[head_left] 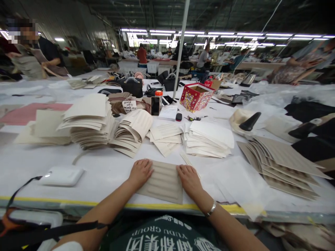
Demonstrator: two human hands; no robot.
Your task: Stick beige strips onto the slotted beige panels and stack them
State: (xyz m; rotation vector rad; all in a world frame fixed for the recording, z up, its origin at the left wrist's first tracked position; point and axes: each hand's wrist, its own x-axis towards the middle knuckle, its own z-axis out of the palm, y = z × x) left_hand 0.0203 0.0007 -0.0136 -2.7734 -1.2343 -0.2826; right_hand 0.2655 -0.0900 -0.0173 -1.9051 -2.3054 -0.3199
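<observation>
A ridged beige panel [164,183] lies at the middle of the near edge of the white-topped surface [104,177], its lower side reaching the yellow strip [78,202] along that edge. The person's left hand [141,172] rests on the panel's far left corner, fingers extended and loosely together. The right hand [190,177] rests at its far right corner, fingertips touching the margin. Both hands are unclenched, laid on the piece rather than gripping it; a metal band [211,208] circles the right wrist.

Just beyond the right hand lies a narrow pale strip [186,159]. Farther from the near edge stand a tall stack of cream sheets [90,122], a curled stack [133,129], a few loose pieces [167,134] and a white pile [209,139]. Toward the surface's near left corner sits a white device [61,176]; toward the right, a translucent sheet [238,184] hangs over the near edge, with more ridged panels [282,164] beside it.
</observation>
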